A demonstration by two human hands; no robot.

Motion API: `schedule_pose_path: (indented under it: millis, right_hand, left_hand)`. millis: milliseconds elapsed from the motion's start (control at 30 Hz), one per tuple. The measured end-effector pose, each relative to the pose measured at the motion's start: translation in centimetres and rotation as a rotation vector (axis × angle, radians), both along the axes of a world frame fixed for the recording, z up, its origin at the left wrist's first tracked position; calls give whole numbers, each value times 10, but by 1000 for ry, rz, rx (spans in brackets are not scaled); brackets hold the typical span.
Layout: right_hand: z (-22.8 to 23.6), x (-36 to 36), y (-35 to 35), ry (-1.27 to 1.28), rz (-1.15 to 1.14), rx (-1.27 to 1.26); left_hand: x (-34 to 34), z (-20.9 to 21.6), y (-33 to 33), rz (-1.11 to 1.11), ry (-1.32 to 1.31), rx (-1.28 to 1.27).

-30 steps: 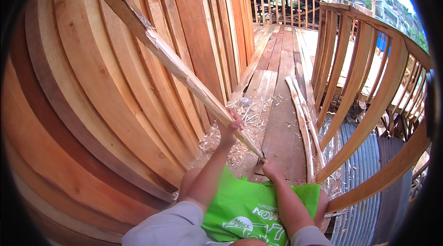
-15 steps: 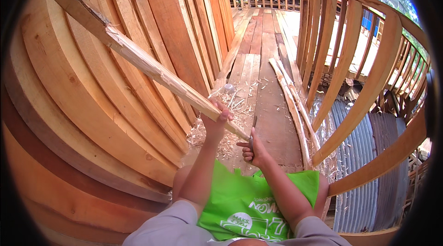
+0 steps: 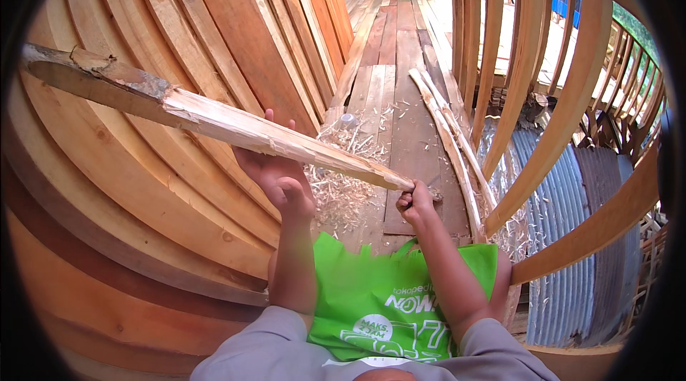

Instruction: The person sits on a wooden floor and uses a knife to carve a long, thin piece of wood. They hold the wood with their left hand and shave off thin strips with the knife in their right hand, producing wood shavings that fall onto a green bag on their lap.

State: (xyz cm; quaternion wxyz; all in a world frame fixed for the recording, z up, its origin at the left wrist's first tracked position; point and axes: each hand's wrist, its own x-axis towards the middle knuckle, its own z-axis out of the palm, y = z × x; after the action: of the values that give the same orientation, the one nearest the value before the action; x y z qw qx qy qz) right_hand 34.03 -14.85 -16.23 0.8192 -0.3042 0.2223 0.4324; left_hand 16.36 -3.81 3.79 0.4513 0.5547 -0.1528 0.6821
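Observation:
A long, rough wooden pole (image 3: 236, 131) slants across from the upper left to the middle. Most of its length is pale, freshly cut wood, with grey-brown bark left near the thick far end. My right hand (image 3: 418, 204) is closed round the thin end. A small dark piece shows beside that hand, perhaps part of the knife, but its shape is unclear. Under the pole's middle is my left hand (image 3: 279, 177), palm up and fingers spread, two fingertips showing above the far side. A green printed bag (image 3: 400, 295) covers my lap.
Wood shavings (image 3: 343, 202) lie heaped on the plank floor (image 3: 411, 113) ahead, beside a clear cup (image 3: 348, 121). Two peeled poles (image 3: 450, 145) rest along the right. Upright boards (image 3: 236, 16) line the left, a wooden railing (image 3: 525, 59) the right, with corrugated metal sheets (image 3: 554, 238) beyond it.
The pole has swung lower at its far end, and its near end has moved right. My left hand has opened and slid left along it; my right hand now grips the thin end.

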Motion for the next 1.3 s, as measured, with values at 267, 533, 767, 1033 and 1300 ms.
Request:
schedule_pose_path:
  millis: [267, 533, 767, 1033, 1300]
  right_hand:
    - [-4, 14, -9, -26, 107, 73]
    - [6, 21, -16, -172, 238, 108]
    - [29, 23, -35, -240, 308, 113]
    - [52, 23, -53, -387, 288, 98]
    - [59, 22, -55, -444, 321, 80]
  left_hand:
    - [-90, 98, 11, -67, 299, -66]
    - [-44, 149, 5, -211, 371, -61]
    - [51, 210, -1, -125, 506, 217]
    - [156, 242, -9, 205, 619, 526]
    - [229, 241, -8, 367, 458, 718]
